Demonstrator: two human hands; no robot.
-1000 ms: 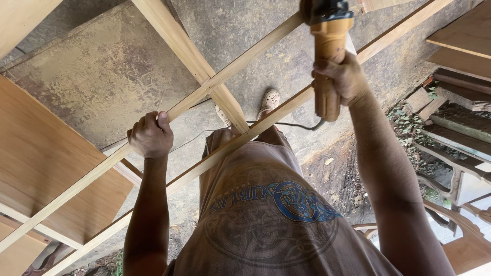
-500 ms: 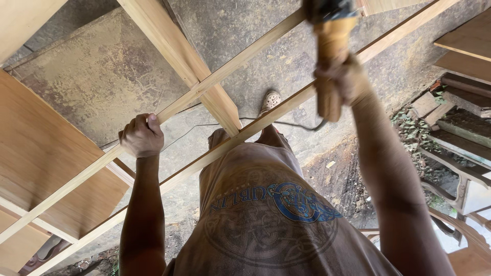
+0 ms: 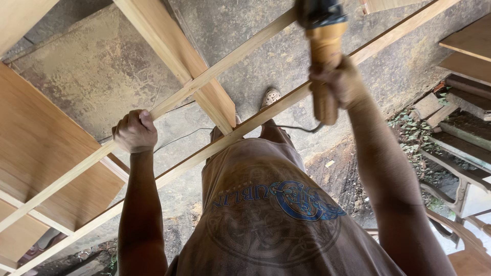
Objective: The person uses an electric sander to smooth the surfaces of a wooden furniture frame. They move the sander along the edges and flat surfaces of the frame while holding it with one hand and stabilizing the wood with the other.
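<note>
My left hand grips the upper rail of a pale wooden frame that runs diagonally from lower left to upper right. My right hand is wrapped around the tan handle of a corded power tool, whose dark head sits at the top edge of the view, above the frame's lower rail. A wider cross piece joins the two rails between my hands. The tool's black cord trails down behind the lower rail.
A flat wooden panel fills the frame at the left. Stacked boards and carved wooden pieces lie at the right beside some weeds. Stained concrete floor lies below, with my sandalled foot on it.
My left hand has slid down and to the left along the upper rail. The frame has shifted slightly left in view, and the tool has dropped a little.
</note>
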